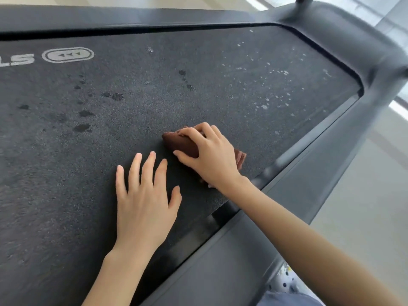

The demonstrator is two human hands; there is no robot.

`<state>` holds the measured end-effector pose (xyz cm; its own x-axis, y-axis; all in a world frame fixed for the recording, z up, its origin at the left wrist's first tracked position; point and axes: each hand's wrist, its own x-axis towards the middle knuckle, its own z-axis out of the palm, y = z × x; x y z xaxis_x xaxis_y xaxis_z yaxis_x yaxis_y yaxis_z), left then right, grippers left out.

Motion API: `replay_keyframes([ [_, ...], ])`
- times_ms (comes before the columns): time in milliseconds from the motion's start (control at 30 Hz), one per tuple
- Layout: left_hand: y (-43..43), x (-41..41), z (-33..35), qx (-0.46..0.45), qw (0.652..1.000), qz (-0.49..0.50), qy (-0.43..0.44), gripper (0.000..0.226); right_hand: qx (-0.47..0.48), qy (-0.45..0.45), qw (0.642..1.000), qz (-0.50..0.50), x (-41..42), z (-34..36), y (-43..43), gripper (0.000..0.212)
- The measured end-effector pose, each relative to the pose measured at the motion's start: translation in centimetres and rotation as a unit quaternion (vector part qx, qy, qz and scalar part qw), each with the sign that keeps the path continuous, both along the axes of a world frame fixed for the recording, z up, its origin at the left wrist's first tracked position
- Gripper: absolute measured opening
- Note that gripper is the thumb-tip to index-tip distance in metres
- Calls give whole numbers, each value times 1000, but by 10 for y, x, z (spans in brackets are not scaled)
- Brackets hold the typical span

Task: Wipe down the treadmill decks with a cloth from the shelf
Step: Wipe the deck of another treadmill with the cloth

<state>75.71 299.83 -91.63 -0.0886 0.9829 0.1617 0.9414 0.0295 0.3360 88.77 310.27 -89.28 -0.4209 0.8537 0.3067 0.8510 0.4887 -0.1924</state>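
- Dark grey textured treadmill belt [154, 89] fills the view. A grey side rail [287, 195] runs along its near right edge.
- Folded reddish-brown cloth [181, 143] lies on the belt, near the rail side, under the right hand [212, 155].
- Right fingers [194, 132] curl over the cloth's top and the thumb clamps its near edge, so the grip is firm and pressing down.
- Left hand [143, 206] lies flat on the belt just beside the cloth. Its fingers [146, 166] are straight and spread and hold nothing.
- Cloth's long axis runs from the upper left down toward the rail.
- Dark damp spots [82, 127] lie well to the cloth's left, beyond the left hand.
- Whitish flecks [265, 106] lie up and to its right, with no hand between.
- Judgement: wiping is under way and much of the belt is unwiped. The right hand is nearer the flecks; a leftward stroke needs the left hand out of the way.
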Motion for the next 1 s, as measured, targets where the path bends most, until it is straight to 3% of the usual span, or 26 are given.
replay_keyframes([
  [200, 11, 6, 2, 2, 1000, 5, -3, 54, 1, 18, 1000, 3, 17, -4, 21, 39],
  [300, 28, 16, 2, 4, 1000, 2, -3, 47, -11, 33, 998, -46, 43, -4, 50, 37],
  [700, 58, 45, 0, -3, 998, 49, 29, 51, -35, 59, 988, -142, 159, -1, 164, 37],
  [900, 67, 64, 3, 11, 999, 39, 29, 45, -45, 54, 975, -210, 196, 5, 179, 40],
  [1000, 68, 65, 2, 10, 999, 38, 29, 54, -22, 45, 970, -239, 186, 2, 166, 41],
])
